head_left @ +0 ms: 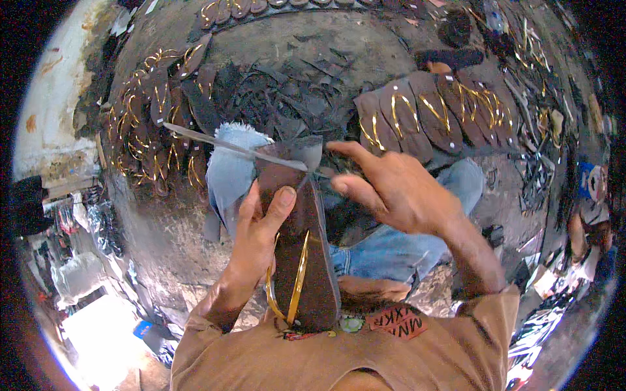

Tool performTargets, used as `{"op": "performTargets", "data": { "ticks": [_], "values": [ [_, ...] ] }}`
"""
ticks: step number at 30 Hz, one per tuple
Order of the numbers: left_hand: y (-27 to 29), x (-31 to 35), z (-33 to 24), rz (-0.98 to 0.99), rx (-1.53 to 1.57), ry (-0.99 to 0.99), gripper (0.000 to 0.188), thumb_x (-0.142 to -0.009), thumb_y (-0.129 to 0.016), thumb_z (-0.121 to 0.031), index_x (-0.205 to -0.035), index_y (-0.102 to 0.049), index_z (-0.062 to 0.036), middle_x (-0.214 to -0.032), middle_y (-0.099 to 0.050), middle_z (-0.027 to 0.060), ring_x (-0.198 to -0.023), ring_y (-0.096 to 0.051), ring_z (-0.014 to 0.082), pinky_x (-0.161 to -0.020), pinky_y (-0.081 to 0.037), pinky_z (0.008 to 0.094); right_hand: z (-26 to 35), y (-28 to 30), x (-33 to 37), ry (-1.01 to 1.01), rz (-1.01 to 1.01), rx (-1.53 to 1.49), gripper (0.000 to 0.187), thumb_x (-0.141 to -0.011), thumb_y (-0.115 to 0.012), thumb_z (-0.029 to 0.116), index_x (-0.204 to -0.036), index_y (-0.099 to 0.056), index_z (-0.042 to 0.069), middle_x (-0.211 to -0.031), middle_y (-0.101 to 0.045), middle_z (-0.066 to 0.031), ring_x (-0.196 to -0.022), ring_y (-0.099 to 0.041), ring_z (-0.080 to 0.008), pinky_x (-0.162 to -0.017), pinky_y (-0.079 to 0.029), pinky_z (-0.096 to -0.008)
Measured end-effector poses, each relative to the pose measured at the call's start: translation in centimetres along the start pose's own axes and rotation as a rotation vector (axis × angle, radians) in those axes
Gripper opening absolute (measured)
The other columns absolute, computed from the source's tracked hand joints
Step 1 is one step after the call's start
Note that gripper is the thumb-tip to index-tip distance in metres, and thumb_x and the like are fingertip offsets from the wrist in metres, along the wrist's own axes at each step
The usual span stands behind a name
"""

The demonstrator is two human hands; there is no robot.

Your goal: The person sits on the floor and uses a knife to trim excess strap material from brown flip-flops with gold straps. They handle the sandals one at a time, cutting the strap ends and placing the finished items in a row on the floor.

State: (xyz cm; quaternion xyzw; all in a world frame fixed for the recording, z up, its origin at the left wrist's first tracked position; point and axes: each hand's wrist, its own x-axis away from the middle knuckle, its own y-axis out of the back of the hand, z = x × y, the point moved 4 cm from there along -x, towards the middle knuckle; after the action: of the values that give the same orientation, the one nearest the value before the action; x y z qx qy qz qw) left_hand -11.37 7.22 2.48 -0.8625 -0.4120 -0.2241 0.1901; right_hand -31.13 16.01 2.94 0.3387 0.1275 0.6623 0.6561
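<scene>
My left hand grips a dark brown sandal with gold straps, thumb on its upper face. The strapped end points toward my chest and the wide end away. Across that far end lies a long grey knife, its blade reaching left past the sandal's edge. A flap of dark sheet material stands out beyond the blade at the corner. My right hand is closed around the knife's handle end, index finger stretched forward. Its other fingers are mostly hidden.
Dark scraps lie heaped on the floor ahead. Gold-strapped sandals lie in a row at right and in a pile at left, with more soles at the far edge. My jeans-covered legs are beneath my hands.
</scene>
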Motion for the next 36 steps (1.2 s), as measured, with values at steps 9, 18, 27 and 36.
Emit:
{"op": "performTargets", "data": {
  "ticks": [9, 18, 27, 36],
  "values": [
    [-2.4, 0.3, -1.2, 0.093, -0.04, -0.076, 0.048, -0.097, -0.068, -0.032, -0.134, -0.054, -0.0051, -0.121, -0.066, 0.006, -0.109, -0.064, 0.0183, -0.095, -0.051, 0.0334, -2.5, 0.9, 3.1, 0.173, -0.175, -0.358, 0.06, -0.106, -0.044, 0.045, -0.154, -0.033, 0.011, -0.081, -0.066, -0.0211, -0.073, -0.065, -0.0358, -0.067, -0.05, -0.0469],
    [-12.3, -5.8, 0.5, -0.104, 0.532, -0.39, 0.033, -0.095, -0.071, -0.029, -0.122, -0.065, -0.0116, -0.12, -0.07, 0.0053, -0.112, -0.064, 0.0217, -0.09, -0.054, 0.0374, -6.8, -5.9, 3.6, -0.057, -0.988, -0.661, 0.05, -0.106, -0.048, 0.029, -0.15, -0.038, 0.008, -0.069, -0.059, -0.0173, -0.062, -0.061, -0.031, -0.058, -0.046, -0.0453],
    [-9.6, -3.3, -0.1, 0.081, 0.783, -0.074, 0.034, -0.09, -0.077, -0.014, -0.121, -0.064, -0.0101, -0.116, -0.069, 0.005, -0.103, -0.068, 0.0203, -0.089, -0.059, 0.0404, -6.3, -13.8, 15.1, -0.343, -0.821, -0.195, 0.023, -0.101, -0.054, 0.03, -0.105, -0.054, 0.007, -0.069, -0.059, -0.0193, -0.064, -0.06, -0.045, -0.056, -0.044, -0.0491],
    [-7.4, -1.0, 3.9, 0.099, 0.633, 0.003, 0.041, -0.089, -0.075, -0.008, -0.126, -0.06, -0.0034, -0.119, -0.068, 0.011, -0.11, -0.067, 0.0243, -0.097, -0.057, 0.0462, -3.9, -6.9, 14.5, -0.344, -0.603, -0.143, 0.031, -0.097, -0.063, 0.038, -0.105, -0.055, 0.009, -0.078, -0.066, -0.0205, -0.073, -0.064, -0.0454, -0.06, -0.047, -0.0528]
  ]
}}
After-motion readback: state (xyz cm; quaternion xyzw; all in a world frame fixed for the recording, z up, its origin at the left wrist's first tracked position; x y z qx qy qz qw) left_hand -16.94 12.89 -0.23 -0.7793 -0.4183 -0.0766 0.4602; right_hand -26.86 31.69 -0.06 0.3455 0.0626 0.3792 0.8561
